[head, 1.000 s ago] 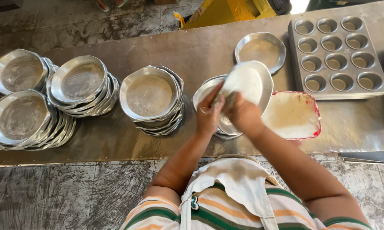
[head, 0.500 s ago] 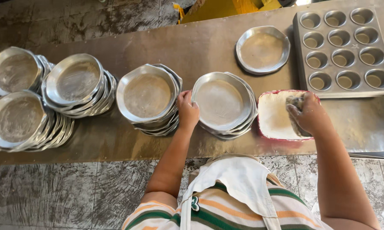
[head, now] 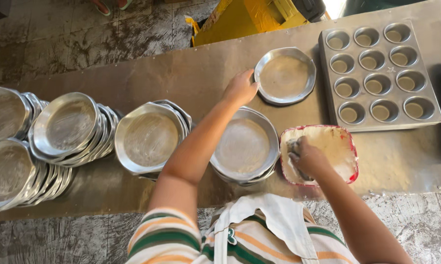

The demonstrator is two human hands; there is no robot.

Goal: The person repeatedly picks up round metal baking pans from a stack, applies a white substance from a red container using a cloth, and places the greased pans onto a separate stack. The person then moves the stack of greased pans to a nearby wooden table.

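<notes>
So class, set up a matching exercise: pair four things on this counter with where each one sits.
1. left hand
2. right hand
3. muffin tray
4. single round pan

a. far right of the counter
b. inside the red-rimmed tub of white paste
c. alone, beside the muffin tray
d. at the single pan's rim

Pairs: 1-d, 2-b, 3-a, 4-c

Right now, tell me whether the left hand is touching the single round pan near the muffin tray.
Touching. The head view shows the left hand with its fingertips on the near rim of the single round pan, no gap visible between them.
</notes>
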